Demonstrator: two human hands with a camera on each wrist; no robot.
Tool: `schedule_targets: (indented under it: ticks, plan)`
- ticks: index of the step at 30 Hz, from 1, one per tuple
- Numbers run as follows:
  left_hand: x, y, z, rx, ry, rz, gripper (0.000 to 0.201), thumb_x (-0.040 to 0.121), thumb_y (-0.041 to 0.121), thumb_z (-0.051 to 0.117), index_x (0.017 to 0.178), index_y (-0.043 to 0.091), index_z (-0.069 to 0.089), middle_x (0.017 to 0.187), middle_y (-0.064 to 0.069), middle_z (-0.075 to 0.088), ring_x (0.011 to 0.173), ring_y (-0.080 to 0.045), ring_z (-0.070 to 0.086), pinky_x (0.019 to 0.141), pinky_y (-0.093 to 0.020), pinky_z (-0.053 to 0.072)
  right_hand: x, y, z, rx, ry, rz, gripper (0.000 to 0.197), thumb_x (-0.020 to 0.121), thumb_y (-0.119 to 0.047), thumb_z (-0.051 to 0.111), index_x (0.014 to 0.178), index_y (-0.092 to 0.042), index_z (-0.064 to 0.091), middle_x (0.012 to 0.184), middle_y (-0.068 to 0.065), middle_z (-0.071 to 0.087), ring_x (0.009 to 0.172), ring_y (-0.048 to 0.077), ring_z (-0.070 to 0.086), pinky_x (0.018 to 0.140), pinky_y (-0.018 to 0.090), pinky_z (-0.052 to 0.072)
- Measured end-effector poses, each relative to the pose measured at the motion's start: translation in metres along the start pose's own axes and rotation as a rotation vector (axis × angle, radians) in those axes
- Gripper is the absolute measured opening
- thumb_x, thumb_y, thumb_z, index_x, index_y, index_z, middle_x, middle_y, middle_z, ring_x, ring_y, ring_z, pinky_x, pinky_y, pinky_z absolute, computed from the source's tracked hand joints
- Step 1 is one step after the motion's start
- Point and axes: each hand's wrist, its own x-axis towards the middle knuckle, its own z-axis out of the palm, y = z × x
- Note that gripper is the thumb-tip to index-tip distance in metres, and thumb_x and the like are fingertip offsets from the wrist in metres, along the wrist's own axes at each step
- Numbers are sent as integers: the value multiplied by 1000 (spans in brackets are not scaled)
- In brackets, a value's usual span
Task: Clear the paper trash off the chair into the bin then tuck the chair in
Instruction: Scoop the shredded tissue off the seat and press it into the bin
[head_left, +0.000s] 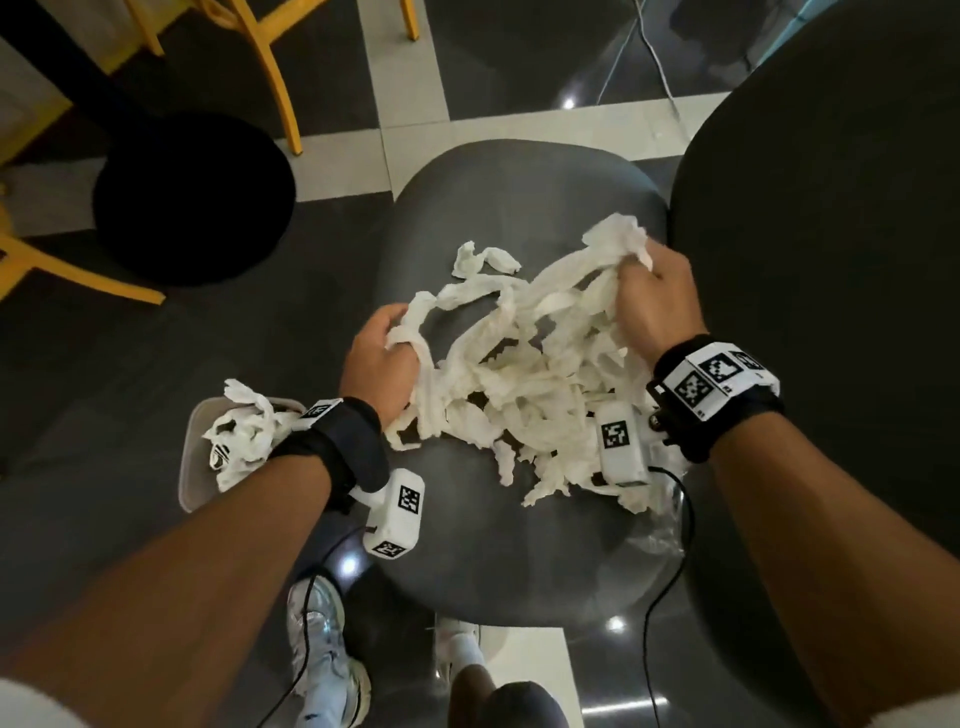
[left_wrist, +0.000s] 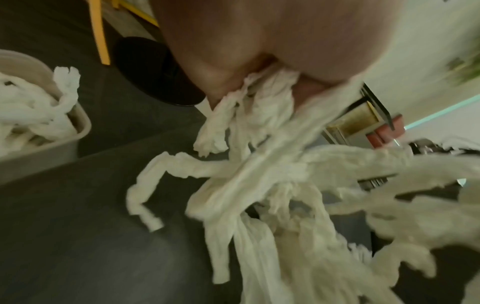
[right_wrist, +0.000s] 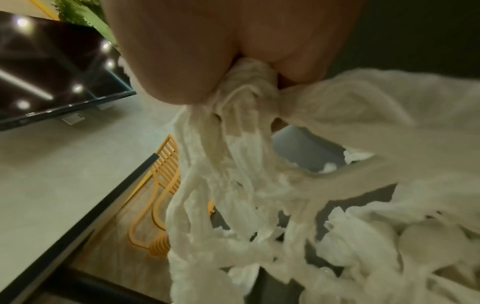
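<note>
- The chair (head_left: 519, 545) has a dark grey seat and stands in the middle of the head view, with a dark round tabletop (head_left: 831, 208) just to its right.
- A tangle of white paper strips (head_left: 524, 374) lies spread over the far and middle parts of the seat; some strips are lifted off it between the two hands.
- The left hand (head_left: 379, 358) is at the left edge of the pile, its fingers curled round a bunch of strips; in the left wrist view the strips (left_wrist: 259, 164) come out of the closed fist (left_wrist: 272, 41) and trail down.
- The right hand (head_left: 657, 301) is at the far right of the pile, its fingers closed on another bunch; the right wrist view shows twisted strips (right_wrist: 233, 144) squeezed in the fist (right_wrist: 233, 41) and hanging below it.
- One small scrap (head_left: 480, 260) lies apart on the far side of the seat, touched by neither hand.
- The bin (head_left: 195, 457), pale grey, stands on the floor just left of the chair, partly hidden by the left forearm; it already holds white paper (head_left: 241, 441), some poking over the rim.
- Yellow chair legs (head_left: 275, 78) and a black round base (head_left: 192, 197) are on the floor farther left.
- The person's shoes (head_left: 322, 660) show below the near edge of the seat.
</note>
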Motion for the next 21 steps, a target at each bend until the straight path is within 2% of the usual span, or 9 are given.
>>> schedule_targets:
  ticks: [2,4,6,8,10,13,15,18,21]
  plan:
    - [-6,-4,5,93,-169,28,59,74,33,57,131,46,47,122,7,52,114,-15,55,99,-31,45,-1,-7,5,58,-29,85,26,78,-38,49,65,-21,64,65,-6,60,66,22,58,68,43,49]
    - [-12,-12,15,340,-300,53,69,68,48,70,131,51,41,123,5,37,115,-16,45,101,-32,41,-6,-11,13,104,-106,97,25,77,-44,60,69,-21,66,70,2,68,73,33,69,74,48,56]
    - [-16,-20,28,567,-335,83,51,67,53,73,111,39,51,125,5,31,117,-18,34,101,-33,38,-10,-13,18,140,-164,86,26,80,-43,70,75,-17,68,78,8,72,80,35,73,81,52,57]
    - [-16,-22,34,677,-328,113,26,74,49,63,93,32,57,126,4,43,121,-23,39,99,-37,39,-9,-13,18,173,-186,66,27,82,-39,71,77,-13,70,83,10,76,82,33,74,84,57,57]
    - [-14,-20,30,579,-305,90,17,83,35,54,91,24,65,109,0,65,108,-28,57,87,-36,44,-3,-12,17,206,-146,15,18,85,-34,68,78,-17,68,82,6,75,80,25,73,82,54,58]
    - [-11,-12,17,313,-162,38,16,84,24,52,97,19,60,95,-2,68,88,-26,63,74,-35,48,4,-10,12,-11,-83,-139,14,90,-35,62,93,-22,58,79,-8,60,72,10,59,74,48,54]
    - [-11,-3,4,147,-84,43,15,83,26,46,92,22,58,90,-2,66,84,-23,62,74,-38,50,2,-10,12,-146,-182,-167,19,88,-49,63,96,-33,57,82,-15,60,74,5,58,69,39,49]
    - [-7,13,-10,-182,-102,-65,18,84,30,54,90,23,69,96,-7,73,93,-24,67,86,-44,53,-7,-11,22,-500,-444,-213,71,70,-71,70,130,-39,50,121,-4,59,107,15,57,90,38,50]
    - [-3,24,-17,-310,-209,-141,41,78,53,67,95,17,76,98,-4,76,99,-22,71,97,-45,53,-15,-10,46,-916,-638,-255,82,68,-57,81,139,-39,44,124,3,46,111,23,52,91,41,51]
